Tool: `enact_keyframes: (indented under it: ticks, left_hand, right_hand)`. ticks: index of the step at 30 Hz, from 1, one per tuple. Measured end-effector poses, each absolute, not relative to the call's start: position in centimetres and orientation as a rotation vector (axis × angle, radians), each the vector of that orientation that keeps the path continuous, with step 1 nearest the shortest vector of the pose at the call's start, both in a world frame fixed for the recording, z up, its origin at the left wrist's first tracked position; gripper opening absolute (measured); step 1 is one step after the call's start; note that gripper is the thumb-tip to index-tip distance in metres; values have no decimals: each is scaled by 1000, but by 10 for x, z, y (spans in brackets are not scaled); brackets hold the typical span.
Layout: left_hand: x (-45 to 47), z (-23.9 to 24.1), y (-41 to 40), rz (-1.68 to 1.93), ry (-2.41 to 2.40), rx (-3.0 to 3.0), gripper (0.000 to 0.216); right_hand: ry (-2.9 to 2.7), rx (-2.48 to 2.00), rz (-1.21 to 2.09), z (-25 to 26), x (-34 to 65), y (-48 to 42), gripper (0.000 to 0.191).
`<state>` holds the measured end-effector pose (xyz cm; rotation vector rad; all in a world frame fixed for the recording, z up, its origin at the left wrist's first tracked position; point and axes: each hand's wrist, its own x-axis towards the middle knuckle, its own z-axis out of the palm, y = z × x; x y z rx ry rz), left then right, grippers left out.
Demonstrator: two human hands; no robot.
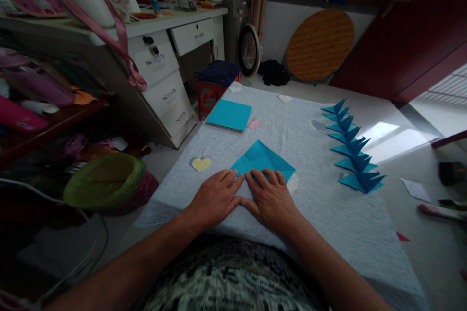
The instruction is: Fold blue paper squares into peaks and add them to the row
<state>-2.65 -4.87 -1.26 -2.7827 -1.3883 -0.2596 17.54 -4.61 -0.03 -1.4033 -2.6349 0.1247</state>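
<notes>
So on the head cam, both hands are working at a blue paper sheet [260, 158] that's lying like a diamond on the cloth-covered table [310, 233], right in front of the person. The left hand [215, 197] is resting at its near left edge and the right hand [273, 199] is covering more of the near side, toward the middle. Fingers on both are released and kinda stretched out, pressing down rather than clenching anything, and the thumbs are pointing in at each other near the cloth. Can't really tell what the covered edge is doing under there.

Further back on the left, a stack of blue paper [229, 115] is sitting by a pink heart [254, 124], while a yellow heart [202, 164] is showing left of the sheet. Over on the right, a row of folded blue birds [352, 148] is running along the table, well apart from the hands.
</notes>
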Motion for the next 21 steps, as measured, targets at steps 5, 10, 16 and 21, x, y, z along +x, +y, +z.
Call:
enact_keyframes:
  ticks: [5,10,16,21]
  left_hand:
    - [-20,-11,-51,-201,-1390,-2767,52]
    - [-16,-16,-50,-256,-1351,-2799,49]
    - [-19,-15,-49,-217,-1370,-2830,47]
    - [-19,-12,-51,-196,-1370,-2805,47]
  right_hand:
    - [-2636,-1387,127,-2,182,-55,66]
    - [-2645,-1261,196,-3,189,-66,66]
    - [-2642,-1249,279,-4,190,-66,68]
    - [-2607,-1256,259,-5,190,-66,63]
